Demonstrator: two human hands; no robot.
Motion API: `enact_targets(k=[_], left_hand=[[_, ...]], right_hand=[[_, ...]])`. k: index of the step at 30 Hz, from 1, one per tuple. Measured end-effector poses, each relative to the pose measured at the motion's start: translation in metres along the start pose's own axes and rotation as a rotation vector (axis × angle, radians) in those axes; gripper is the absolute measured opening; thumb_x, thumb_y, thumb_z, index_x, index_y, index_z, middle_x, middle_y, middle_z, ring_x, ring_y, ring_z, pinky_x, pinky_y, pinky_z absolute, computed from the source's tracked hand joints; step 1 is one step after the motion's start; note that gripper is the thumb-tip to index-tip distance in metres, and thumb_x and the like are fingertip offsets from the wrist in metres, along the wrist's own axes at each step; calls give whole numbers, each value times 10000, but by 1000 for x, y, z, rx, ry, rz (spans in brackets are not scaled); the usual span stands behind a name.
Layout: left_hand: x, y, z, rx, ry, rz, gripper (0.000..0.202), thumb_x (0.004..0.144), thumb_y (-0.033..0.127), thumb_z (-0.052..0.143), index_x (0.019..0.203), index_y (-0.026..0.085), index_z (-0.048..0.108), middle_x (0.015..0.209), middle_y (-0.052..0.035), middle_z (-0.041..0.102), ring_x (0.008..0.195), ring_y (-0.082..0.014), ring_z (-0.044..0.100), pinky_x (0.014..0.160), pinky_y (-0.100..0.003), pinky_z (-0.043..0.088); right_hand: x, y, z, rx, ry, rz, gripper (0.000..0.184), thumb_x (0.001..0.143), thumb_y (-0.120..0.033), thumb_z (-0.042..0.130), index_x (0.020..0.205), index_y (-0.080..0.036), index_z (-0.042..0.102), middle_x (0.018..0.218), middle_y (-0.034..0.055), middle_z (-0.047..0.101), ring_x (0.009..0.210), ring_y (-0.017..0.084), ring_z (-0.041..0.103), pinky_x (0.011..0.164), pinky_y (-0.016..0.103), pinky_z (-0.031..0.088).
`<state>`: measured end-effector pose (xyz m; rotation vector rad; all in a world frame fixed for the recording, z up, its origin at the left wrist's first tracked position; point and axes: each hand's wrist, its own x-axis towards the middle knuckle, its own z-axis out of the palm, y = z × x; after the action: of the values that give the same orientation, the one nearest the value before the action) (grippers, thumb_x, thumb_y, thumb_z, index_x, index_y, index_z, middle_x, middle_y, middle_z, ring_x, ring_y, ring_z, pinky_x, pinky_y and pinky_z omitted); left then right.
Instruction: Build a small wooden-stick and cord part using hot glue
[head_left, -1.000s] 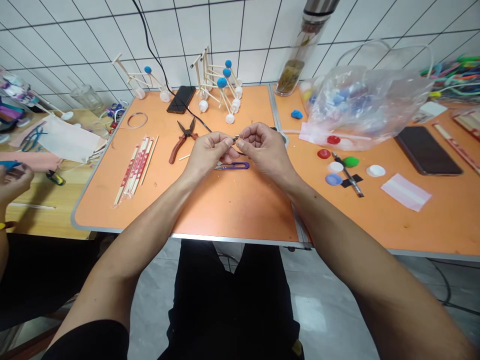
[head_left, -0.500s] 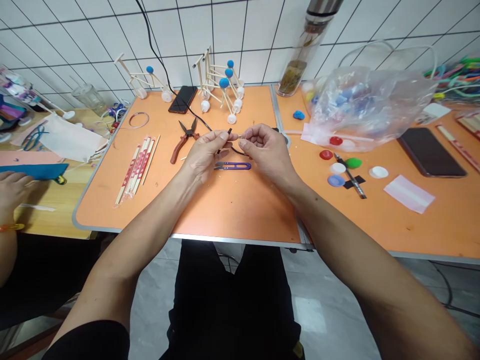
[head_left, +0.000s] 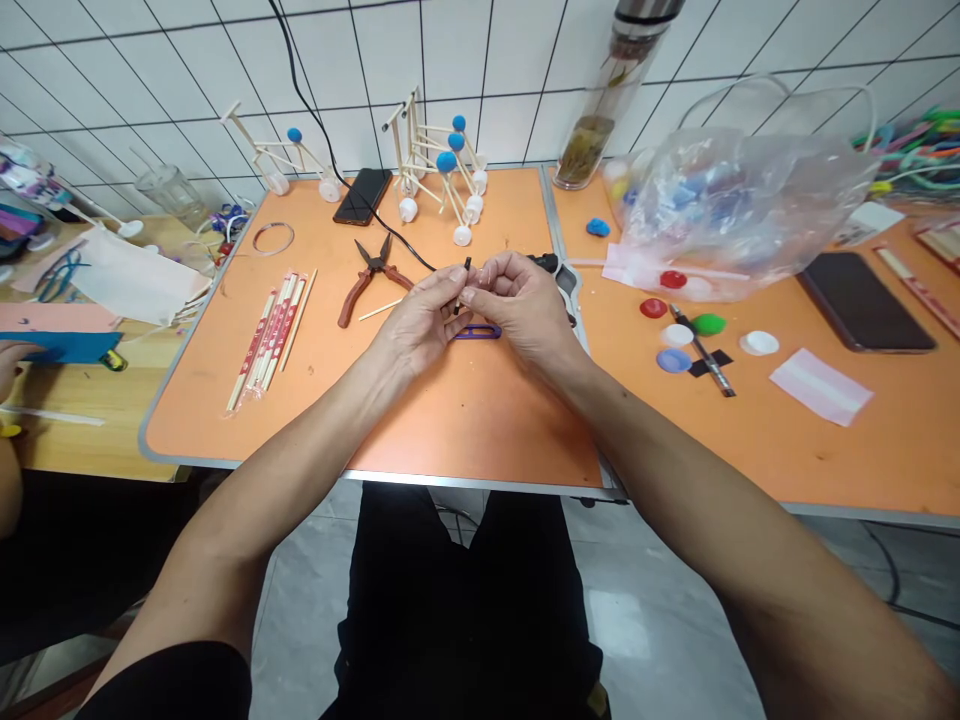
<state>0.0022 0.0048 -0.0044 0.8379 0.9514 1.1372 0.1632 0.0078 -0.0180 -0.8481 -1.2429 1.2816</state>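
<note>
Two bare hands (head_left: 424,318) (head_left: 525,305) pinch a slim black piece (head_left: 464,286).

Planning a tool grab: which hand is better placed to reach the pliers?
Left, probably. The left hand sits closer to the pliers, which lie on its side, while the right hand is farther off. Both hands are at the black piece, so the left would have to leave it first.
</note>
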Motion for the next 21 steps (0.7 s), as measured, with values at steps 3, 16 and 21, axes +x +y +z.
enact_targets(k=[3, 16, 21], left_hand=[[0, 0, 0, 27, -14, 34, 298, 916, 436, 1002, 990, 238, 791, 989, -10, 862, 1017, -179, 840, 885, -262, 637], [-1, 9, 3, 142, 19, 166, 427, 899, 579, 1002, 862, 215, 782, 925, -43, 849, 1016, -232, 852, 843, -296, 645], [3, 5, -1, 156, 39, 246, 372, 846, 487, 1047, 826, 207, 803, 891, -23, 839, 907, -170, 805, 861, -267, 617]], right_hand=[[-1, -5, 0, -7, -6, 15, 590, 682, -504, 1083, 907, -282, 586, 950, -14, 732, 939, 197, 736, 856, 351, 660], [-2, -11, 0, 20, -51, 72, 664, 613, -471, 1095, 939, -280, 550, 921, -38, 732, 821, 160, 681, 753, 311, 593], [-1, -8, -4, -46, -60, 74, 619, 670, -465, 1063, 967, -288, 549, 910, -31, 732, 800, 168, 668, 722, 316, 564]])
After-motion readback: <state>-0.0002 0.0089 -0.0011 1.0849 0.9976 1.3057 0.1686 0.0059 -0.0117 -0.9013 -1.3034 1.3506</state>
